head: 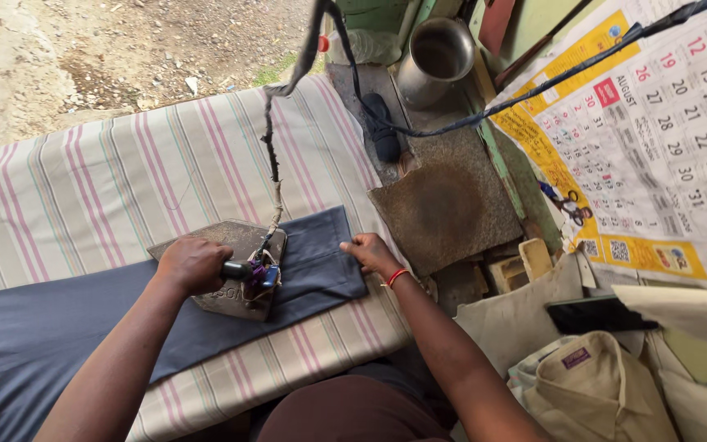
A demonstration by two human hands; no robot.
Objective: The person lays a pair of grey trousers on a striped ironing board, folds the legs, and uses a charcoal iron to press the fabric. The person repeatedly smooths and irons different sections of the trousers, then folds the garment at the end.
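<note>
Striped cloth in white, pink and grey-green covers the ironing table (108, 188), which fills the left and middle of the view. Bare stony ground lies beyond it at eleven o'clock. Across the cloth lies a pair of dark blue trousers (83, 319), running from eight o'clock to the centre.

On the trousers sits a heavy metal iron (231, 274). The left hand (192, 263) is closed tight round its handle, fingers fully wrapped. A frayed black cord (272, 147) climbs from the back of the iron toward twelve o'clock. The right hand (372, 254), with a red band at the wrist, lies flat with its fingers curled on the trousers' end, pressing the fabric and gripping nothing.

Just right of the table, at two o'clock, a rough brown stone slab (443, 205) rests beside a steel pot (435, 57). A wall calendar (656, 139) hangs at three o'clock. Below it, at five o'clock, folded beige shirts (591, 393) are piled.
</note>
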